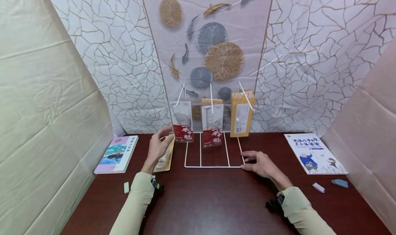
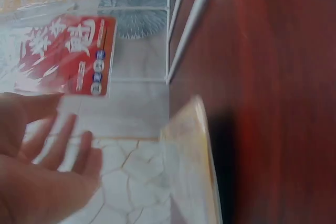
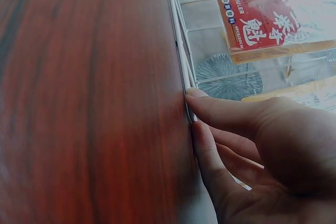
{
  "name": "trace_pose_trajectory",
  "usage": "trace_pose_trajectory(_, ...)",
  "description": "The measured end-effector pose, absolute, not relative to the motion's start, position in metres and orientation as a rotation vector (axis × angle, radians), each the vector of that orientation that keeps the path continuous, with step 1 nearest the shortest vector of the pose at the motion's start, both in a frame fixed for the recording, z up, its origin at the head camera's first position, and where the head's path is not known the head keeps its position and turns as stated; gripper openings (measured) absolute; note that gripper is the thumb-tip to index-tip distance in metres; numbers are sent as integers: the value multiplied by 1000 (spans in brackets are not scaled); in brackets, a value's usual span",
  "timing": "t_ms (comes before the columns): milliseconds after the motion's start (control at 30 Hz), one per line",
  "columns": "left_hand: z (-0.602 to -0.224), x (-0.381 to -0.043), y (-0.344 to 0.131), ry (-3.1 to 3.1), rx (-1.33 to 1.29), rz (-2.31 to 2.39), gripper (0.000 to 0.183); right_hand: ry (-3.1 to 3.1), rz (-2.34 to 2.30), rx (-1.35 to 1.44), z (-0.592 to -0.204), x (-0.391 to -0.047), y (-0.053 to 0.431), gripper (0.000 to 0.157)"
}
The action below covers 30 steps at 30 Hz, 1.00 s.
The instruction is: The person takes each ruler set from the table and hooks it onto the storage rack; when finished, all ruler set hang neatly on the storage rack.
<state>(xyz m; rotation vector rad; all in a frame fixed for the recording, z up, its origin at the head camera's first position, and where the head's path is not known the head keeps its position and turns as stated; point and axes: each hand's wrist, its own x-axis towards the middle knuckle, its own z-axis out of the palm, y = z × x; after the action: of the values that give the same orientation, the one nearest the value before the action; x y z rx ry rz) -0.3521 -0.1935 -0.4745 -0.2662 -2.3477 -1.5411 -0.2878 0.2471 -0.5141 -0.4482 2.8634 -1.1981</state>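
Note:
A white wire display rack (image 1: 213, 167) stands on the table, with three packs hanging from its hooks. A clear ruler pack with a red label (image 1: 183, 132) hangs at the left, a similar ruler pack (image 1: 212, 137) in the middle, a yellow pack (image 1: 242, 118) at the right. My right hand (image 1: 262, 164) pinches the front right corner of the rack's base between thumb and finger. Beside the left ruler pack hovers my left hand (image 1: 158, 147), its fingers loosely bent and holding nothing. Whether a fingertip touches that pack I cannot tell.
A yellowish booklet (image 1: 164, 161) lies beneath my left hand. Further left are a book (image 1: 116, 155) and a small green-white object (image 1: 126, 187). At the right lie a white book (image 1: 315, 154), a pink-white eraser-like piece (image 1: 318, 187) and a blue-grey one (image 1: 339, 183). Patterned cloth hangs behind.

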Motion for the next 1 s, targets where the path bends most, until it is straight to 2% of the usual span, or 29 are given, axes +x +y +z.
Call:
trace_pose_trajectory(167,-478,-329,-215,-2613,-61,-1186,46,2877,-1192,-452,-514,-287,249,57)
trace_pose_trajectory(400,-485,-311,-220,-2931,178,-1006,72,2875,-1189,-457,-514,-287,248,57)
trace_pose_trajectory(667,-491,-307,-213,-2983,203,-908,69,2879,-1180,-453,-515,-287,248,58)
trace_pose_trajectory(867,-492,-309,-215,-2969,280,-894,86,2867,-1182,-441,-515,-287,247,59)
trace_pose_trajectory(1000,-493,-311,-218,-2956,323,-923,92,2865,-1202,-462,-515,-287,247,58)
